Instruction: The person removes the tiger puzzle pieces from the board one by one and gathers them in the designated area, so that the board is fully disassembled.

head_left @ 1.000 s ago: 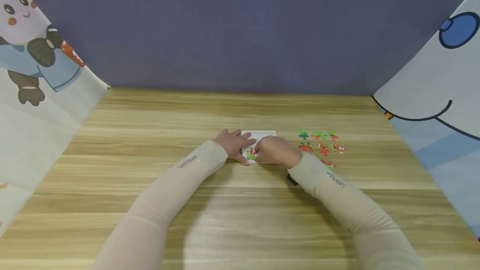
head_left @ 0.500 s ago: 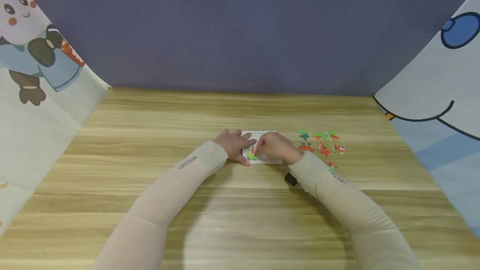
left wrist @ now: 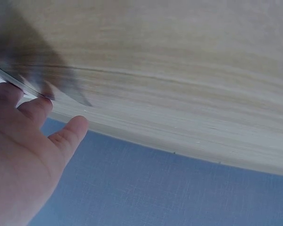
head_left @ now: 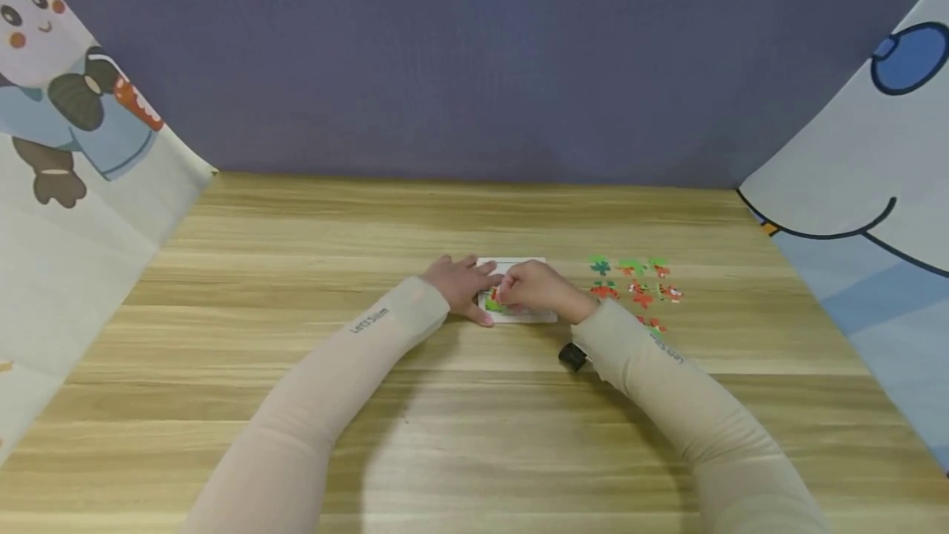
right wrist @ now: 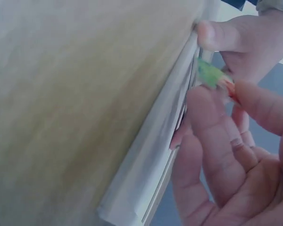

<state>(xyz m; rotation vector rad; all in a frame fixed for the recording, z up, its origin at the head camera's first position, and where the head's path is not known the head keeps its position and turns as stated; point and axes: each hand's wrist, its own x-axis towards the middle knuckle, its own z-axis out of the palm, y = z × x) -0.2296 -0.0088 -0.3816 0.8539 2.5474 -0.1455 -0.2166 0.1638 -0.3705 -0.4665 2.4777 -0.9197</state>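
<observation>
My left hand (head_left: pixel 460 285) rests with spread fingers on the left side of a white puzzle tray (head_left: pixel 519 260); in the left wrist view its fingers (left wrist: pixel 68 134) lie along the tray's edge. Over the tray's middle is my right hand (head_left: pixel 539 287). Its thumb and a finger pinch a small green and orange puzzle piece (right wrist: pixel 211 75), clearest in the right wrist view. Green and red picture parts show in the tray's lower left, partly covered by the right fingers. Whether the pinched piece touches the tray I cannot tell.
Several loose red and green puzzle pieces (head_left: pixel 604 292) lie to the right of the tray, some close to the right sleeve. A black device (head_left: pixel 572 357) sits under the right wrist. The wooden table (head_left: pixel 334 221) ends at a dark blue-grey wall (head_left: pixel 474 64).
My right hand has lifted slightly from the tray and shifted a little left, its wrist turning. The left hand stays in place.
</observation>
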